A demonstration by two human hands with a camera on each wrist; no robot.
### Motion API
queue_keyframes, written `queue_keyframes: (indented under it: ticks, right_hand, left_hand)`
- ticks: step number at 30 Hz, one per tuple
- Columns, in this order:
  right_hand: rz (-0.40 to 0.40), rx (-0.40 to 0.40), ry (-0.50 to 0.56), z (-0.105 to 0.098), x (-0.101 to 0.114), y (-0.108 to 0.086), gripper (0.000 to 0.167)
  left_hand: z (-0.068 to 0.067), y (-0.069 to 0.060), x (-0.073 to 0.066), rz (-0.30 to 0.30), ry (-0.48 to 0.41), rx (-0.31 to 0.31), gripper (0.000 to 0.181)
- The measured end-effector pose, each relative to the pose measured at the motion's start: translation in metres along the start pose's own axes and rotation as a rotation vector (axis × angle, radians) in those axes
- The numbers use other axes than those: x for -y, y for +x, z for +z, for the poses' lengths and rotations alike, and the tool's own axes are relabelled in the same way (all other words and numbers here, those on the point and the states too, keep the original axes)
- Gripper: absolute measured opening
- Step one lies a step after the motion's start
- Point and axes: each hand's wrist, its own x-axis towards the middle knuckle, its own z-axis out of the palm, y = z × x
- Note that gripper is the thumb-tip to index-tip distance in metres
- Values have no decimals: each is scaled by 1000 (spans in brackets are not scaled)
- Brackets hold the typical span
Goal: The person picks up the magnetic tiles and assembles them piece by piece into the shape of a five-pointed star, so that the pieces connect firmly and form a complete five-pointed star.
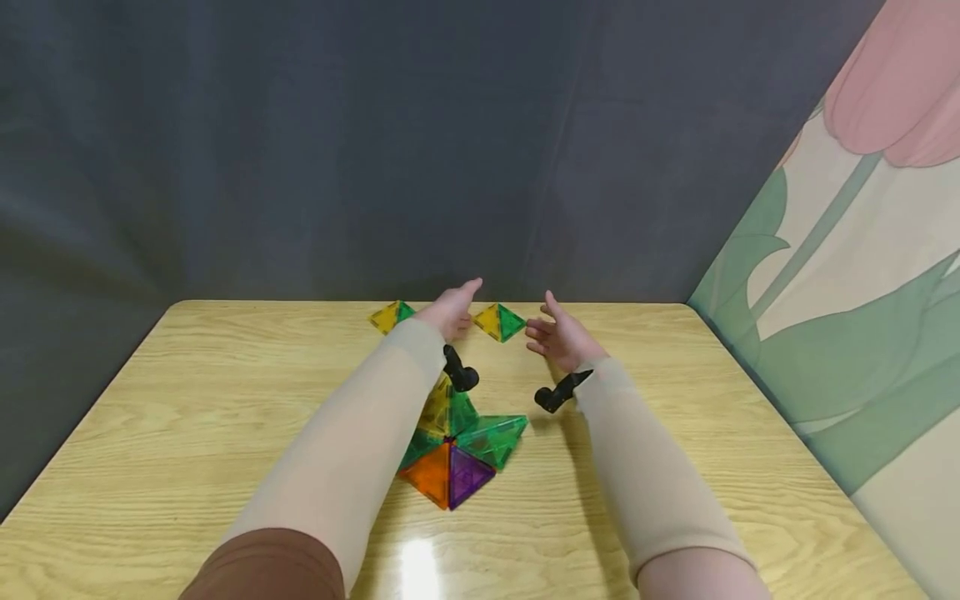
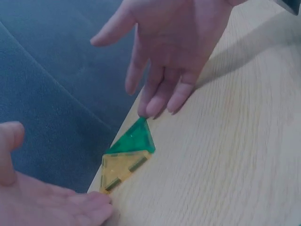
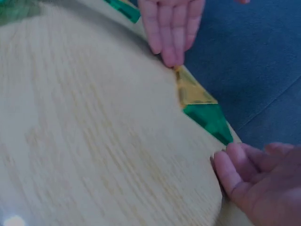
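Near the table's far edge lies a flat pair of translucent triangle tiles, one yellow (image 1: 487,321) and one green (image 1: 511,323), joined side to side. My left hand (image 1: 448,313) is at the pair's left, fingers extended towards the yellow tile's corner; in the left wrist view its fingertips meet that corner. On the other side, my right hand (image 1: 562,337) has its thumb raised and its fingers slightly bent. Its fingertips come up to the green tile (image 2: 136,136) at its outer corner, apparently touching it. Neither hand grips anything.
A second yellow-and-green pair (image 1: 387,317) lies to the left, partly behind my left hand. Nearer me stands a cluster of green, yellow, orange (image 1: 431,475) and purple (image 1: 469,475) tiles, partly covered by my left forearm. A dark curtain (image 1: 420,150) hangs behind the wooden table (image 1: 225,400).
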Motion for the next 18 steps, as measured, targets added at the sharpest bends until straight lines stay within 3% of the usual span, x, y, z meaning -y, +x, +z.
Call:
queue_keyframes:
  ticks: [7, 18]
  right_hand:
    - [43, -98, -43, -7, 6, -5, 59]
    - [52, -145, -301, 11, -6, -5, 44]
  left_hand:
    - [3, 0, 4, 13, -18, -84, 61]
    - [7, 9, 19, 19, 272, -120, 30]
